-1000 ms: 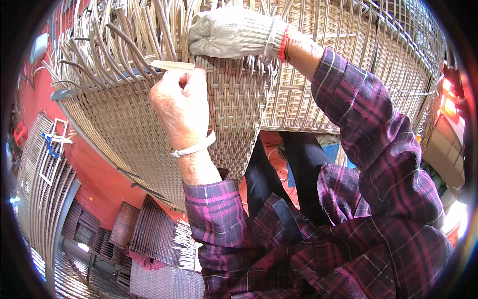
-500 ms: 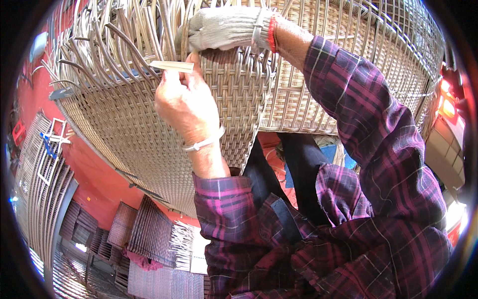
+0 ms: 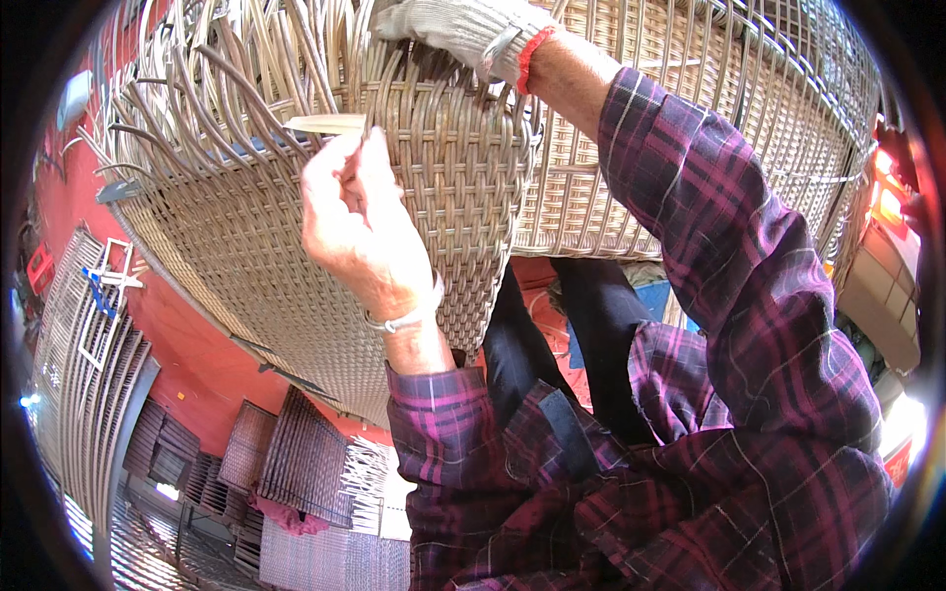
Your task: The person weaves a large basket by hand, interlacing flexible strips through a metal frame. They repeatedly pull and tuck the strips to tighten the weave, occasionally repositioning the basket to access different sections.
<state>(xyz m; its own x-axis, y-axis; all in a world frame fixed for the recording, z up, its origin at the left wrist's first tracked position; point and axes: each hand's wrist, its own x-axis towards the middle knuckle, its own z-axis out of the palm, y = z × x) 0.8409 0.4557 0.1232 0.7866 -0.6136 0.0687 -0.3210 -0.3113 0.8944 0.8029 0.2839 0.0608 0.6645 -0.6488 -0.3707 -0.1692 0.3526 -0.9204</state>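
A large woven wicker panel of brown-grey strands lies across my front, with loose strand ends sticking up along its far edge. My left hand, bare with a pale band at the wrist, is closed in a pinch just below that edge. A pale, flat, pointed strip juts leftward from its fingertips. My right hand, in a whitish knit glove with a red cuff, reaches over the far edge among the strands. Its fingers are partly cut off by the picture's top, so what they grip does not show.
Another woven section with open upright strands stands to the right. On the red floor at the left lie a slatted frame and stacked woven panels. A cardboard box stands at the far right.
My right hand has risen and drawn away from my left hand. The left hand has shifted slightly down and its fingers have parted from the glove; the pale strip has moved slightly left.
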